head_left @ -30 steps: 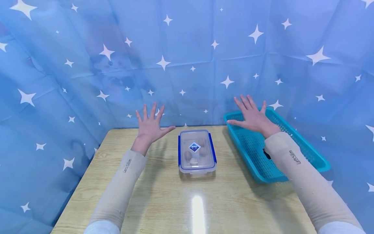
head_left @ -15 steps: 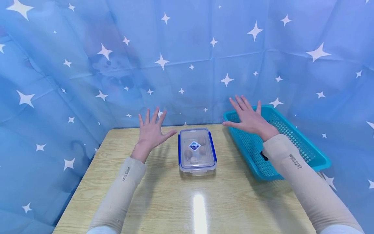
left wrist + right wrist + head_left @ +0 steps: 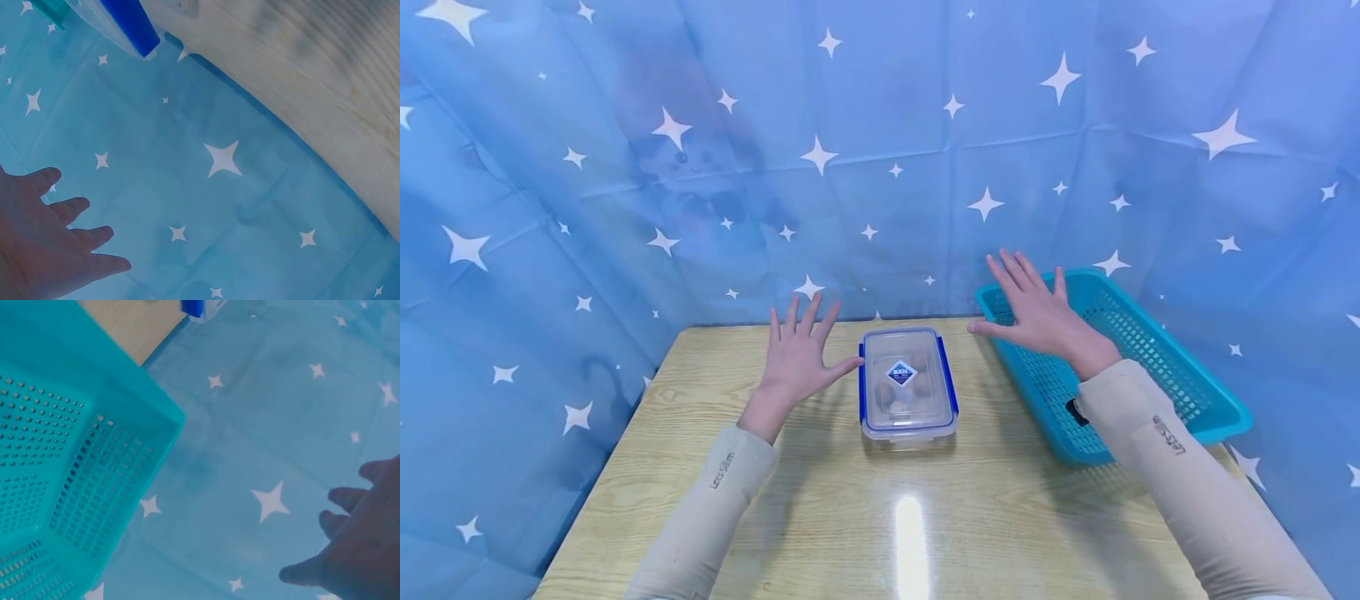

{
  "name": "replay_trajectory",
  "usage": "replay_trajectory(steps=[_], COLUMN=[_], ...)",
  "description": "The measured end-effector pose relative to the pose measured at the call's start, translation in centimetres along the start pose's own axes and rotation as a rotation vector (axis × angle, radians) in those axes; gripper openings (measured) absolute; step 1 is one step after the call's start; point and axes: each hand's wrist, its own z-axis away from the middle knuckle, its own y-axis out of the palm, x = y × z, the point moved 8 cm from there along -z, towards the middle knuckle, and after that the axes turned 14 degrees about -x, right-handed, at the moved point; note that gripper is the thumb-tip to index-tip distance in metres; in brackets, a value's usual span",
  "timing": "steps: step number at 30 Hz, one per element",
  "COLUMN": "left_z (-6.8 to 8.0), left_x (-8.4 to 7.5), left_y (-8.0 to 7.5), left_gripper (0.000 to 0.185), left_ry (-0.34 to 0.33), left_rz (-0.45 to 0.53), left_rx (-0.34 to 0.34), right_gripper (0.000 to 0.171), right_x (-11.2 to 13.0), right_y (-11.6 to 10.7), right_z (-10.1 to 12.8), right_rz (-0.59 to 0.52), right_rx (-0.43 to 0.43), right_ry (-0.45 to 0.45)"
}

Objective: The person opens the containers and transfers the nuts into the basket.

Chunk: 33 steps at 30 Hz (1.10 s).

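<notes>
Your left hand [image 3: 797, 358] and right hand [image 3: 1041, 317] both hover palm-down with fingers spread, holding nothing, flanking the lidded clear food container [image 3: 907, 385] resting between them on the wooden table [image 3: 820, 508].

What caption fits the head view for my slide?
Open left hand and right hand flank a lidded box on the table; basket at right.

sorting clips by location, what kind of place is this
Probably a staged recording booth, not a lived-in room: a blue star-printed cloth walls in a small wooden table, which bears just a clear lidded food container and a teal plastic basket.
</notes>
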Motion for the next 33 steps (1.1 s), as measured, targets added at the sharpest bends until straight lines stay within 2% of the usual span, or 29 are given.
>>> replay_trajectory(steps=[7, 19, 33], left_z=[1.3, 3.0, 4.8], left_x=[-0.5, -1.5, -2.7], left_y=[0.9, 2.7, 4.8], left_gripper=[0.097, 0.097, 0.100], left_ry=[0.007, -0.007, -0.007], left_rz=[0.034, 0.116, 0.181], left_rx=[-0.008, 0.032, 0.068], right_gripper=[0.109, 0.116, 0.114], right_x=[0.7, 2.2, 3.0], right_y=[0.6, 2.4, 4.8], right_z=[0.8, 2.1, 3.7], right_rz=[-0.055, -0.115, -0.183], right_rx=[0.026, 0.062, 0.054], right_ry=[0.026, 0.026, 0.044])
